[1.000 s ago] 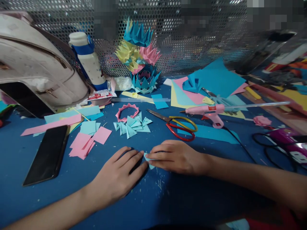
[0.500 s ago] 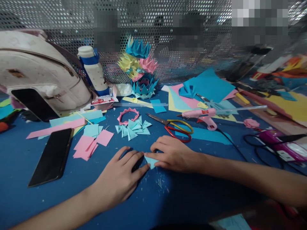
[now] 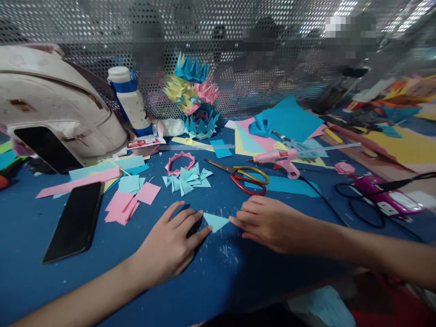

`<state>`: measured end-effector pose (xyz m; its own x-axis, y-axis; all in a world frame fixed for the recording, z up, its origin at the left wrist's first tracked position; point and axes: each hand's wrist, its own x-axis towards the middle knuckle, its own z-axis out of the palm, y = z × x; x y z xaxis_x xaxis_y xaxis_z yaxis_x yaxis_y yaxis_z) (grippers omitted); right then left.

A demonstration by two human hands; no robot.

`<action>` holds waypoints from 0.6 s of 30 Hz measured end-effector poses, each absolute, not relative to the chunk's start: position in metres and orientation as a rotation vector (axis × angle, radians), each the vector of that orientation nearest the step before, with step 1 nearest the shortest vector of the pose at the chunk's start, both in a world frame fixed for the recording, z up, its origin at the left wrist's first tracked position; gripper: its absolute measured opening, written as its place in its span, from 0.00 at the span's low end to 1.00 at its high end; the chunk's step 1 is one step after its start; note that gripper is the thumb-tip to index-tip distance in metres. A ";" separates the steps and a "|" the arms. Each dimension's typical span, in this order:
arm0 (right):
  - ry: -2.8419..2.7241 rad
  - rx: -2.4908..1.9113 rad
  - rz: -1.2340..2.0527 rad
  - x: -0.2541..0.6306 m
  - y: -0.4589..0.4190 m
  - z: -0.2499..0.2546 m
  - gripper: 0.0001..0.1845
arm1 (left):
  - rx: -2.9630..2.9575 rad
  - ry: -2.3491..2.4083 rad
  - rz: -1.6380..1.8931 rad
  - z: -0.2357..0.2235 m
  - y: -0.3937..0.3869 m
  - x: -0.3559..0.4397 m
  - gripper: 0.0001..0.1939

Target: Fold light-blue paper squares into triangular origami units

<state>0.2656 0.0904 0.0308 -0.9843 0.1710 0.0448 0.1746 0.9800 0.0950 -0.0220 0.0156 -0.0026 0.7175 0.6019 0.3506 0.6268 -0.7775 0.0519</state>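
A small light blue folded paper triangle [image 3: 216,222] lies flat on the blue table. My left hand [image 3: 177,238] rests at its left side, fingers spread, with thumb and fingertip touching the paper's edge. At the triangle's right corner is my right hand [image 3: 269,222]; its index fingertip meets the point while the other fingers are loosely bent and grip nothing. Behind the hands sits a pile of light blue folded paper pieces [image 3: 190,179], beside a pink folded paper ring [image 3: 180,162]. Red-and-yellow-handled scissors [image 3: 238,175] lie just beyond my right hand.
A phone [image 3: 76,222], pink paper squares [image 3: 122,206], a backpack [image 3: 61,100] and a bottle [image 3: 131,102] stand left. At the back is a folded paper model [image 3: 200,120]. A pink glue gun [image 3: 279,159] and purple power strip [image 3: 384,193] with cables occupy the right.
My right hand has slid rightward off the paper's top to its right corner, uncovering the triangle. My left hand has stayed at its left edge. The view has shifted slightly.
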 end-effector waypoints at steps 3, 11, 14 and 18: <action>-3.045 -0.338 -0.086 0.261 0.096 0.032 0.15 | -2.830 -0.990 -0.590 -0.004 0.016 -0.022 0.19; -3.016 -0.453 0.063 0.225 0.109 0.017 0.24 | -2.855 -0.942 -0.592 -0.005 0.013 -0.019 0.18; -2.997 -0.495 0.286 0.219 0.111 0.018 0.19 | -2.867 -0.945 -0.576 -0.003 0.013 -0.018 0.18; -2.930 -0.633 0.458 0.219 0.112 0.021 0.13 | -2.884 -0.915 -0.583 -0.003 0.013 -0.018 0.18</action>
